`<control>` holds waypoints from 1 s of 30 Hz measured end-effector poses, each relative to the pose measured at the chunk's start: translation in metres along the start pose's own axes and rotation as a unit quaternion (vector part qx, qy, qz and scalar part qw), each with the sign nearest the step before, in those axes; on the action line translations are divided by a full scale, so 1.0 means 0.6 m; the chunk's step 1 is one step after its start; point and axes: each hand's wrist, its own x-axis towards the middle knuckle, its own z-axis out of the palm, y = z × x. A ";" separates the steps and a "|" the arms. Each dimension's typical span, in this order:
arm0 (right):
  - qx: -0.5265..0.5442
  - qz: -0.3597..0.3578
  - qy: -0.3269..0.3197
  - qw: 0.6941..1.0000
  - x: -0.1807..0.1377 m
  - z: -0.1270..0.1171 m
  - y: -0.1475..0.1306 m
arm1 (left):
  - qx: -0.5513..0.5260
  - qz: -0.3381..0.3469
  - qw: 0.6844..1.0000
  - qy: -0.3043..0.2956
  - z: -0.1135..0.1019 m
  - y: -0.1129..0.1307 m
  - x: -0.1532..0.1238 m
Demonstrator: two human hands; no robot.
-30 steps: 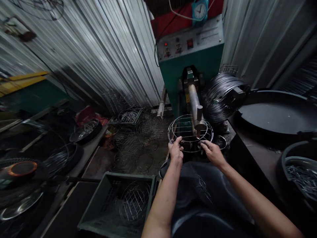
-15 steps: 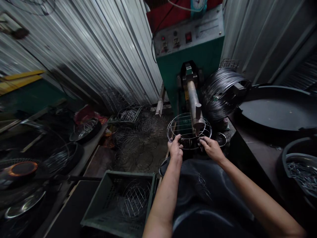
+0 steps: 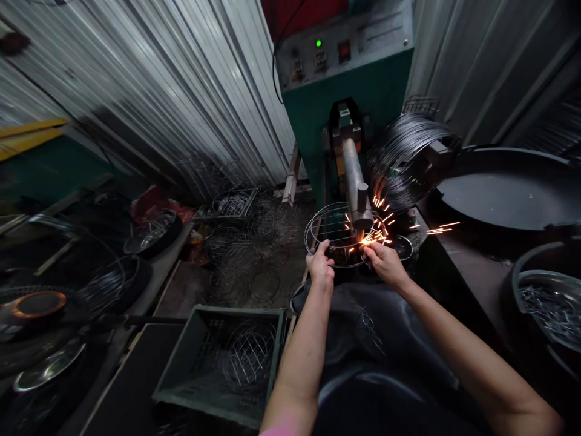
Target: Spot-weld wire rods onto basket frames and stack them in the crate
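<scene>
A round wire rack [image 3: 336,229] sits beneath the spot welder's arm [image 3: 354,172], its bars running across a ring. My left hand [image 3: 321,264] grips the rack's near left rim between thumb and fingers. Close to the electrode tip [image 3: 361,233], my right hand [image 3: 385,261] is closed in a pinch at the near right rim; whatever lies between its fingertips is hidden. Orange sparks [image 3: 379,203] spray from the contact point, some flying off to the right.
Behind stands the green welding machine [image 3: 345,91] with a lit green lamp. A wire coil [image 3: 408,151] and a dark pan [image 3: 499,194] are to the right, near a bowl of small metal pieces [image 3: 549,315]. At lower left, a green crate [image 3: 181,369] holds wire racks.
Sparks have burst out at the electrode tip, and a green lamp now glows on the panel where a red one showed. Both hands keep nearly the same place; the view has shifted slightly.
</scene>
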 end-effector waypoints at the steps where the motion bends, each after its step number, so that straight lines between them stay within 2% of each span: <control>1: -0.003 0.002 0.000 1.000 0.000 0.001 0.000 | 0.001 -0.003 1.000 0.006 0.001 0.000 -0.002; 4: -0.042 -0.030 0.028 0.998 -0.013 -0.004 0.000 | 0.012 -0.017 1.000 -0.008 -0.004 0.004 -0.008; 7: -0.109 -0.111 0.093 0.984 -0.057 -0.021 0.016 | 0.038 -0.051 0.996 -0.057 -0.022 0.018 -0.005; 8: -0.135 -0.121 0.094 0.979 -0.077 -0.026 0.028 | 0.046 -0.067 0.995 -0.064 -0.029 0.025 0.000; 9: -0.166 -0.115 0.068 0.977 -0.098 -0.028 0.042 | 0.053 -0.081 0.993 -0.061 -0.036 0.032 0.007; 11: -0.259 -0.052 -0.060 0.963 -0.140 -0.023 0.073 | 0.065 -0.094 0.992 -0.056 -0.044 0.046 0.027; 13: -0.368 0.034 -0.218 0.903 -0.172 -0.002 0.101 | 0.082 -0.093 0.990 -0.063 -0.044 0.059 0.047; 15: -0.440 0.091 -0.300 0.842 -0.191 0.027 0.118 | 0.105 -0.088 0.987 -0.078 -0.039 0.068 0.063; 16: -0.457 0.102 -0.311 0.827 -0.196 0.041 0.122 | 0.115 -0.085 0.986 -0.088 -0.036 0.070 0.067; 20: -0.467 0.089 -0.331 0.815 -0.205 0.078 0.119 | 0.106 -0.069 0.986 -0.104 -0.040 0.060 0.061; 25: -0.456 0.088 -0.356 0.811 -0.203 0.069 0.117 | 0.042 -0.053 0.996 -0.061 -0.075 0.035 0.028; 30: -0.463 0.112 -0.319 0.819 -0.176 0.064 0.113 | 0.029 -0.087 0.993 -0.070 -0.091 0.038 0.013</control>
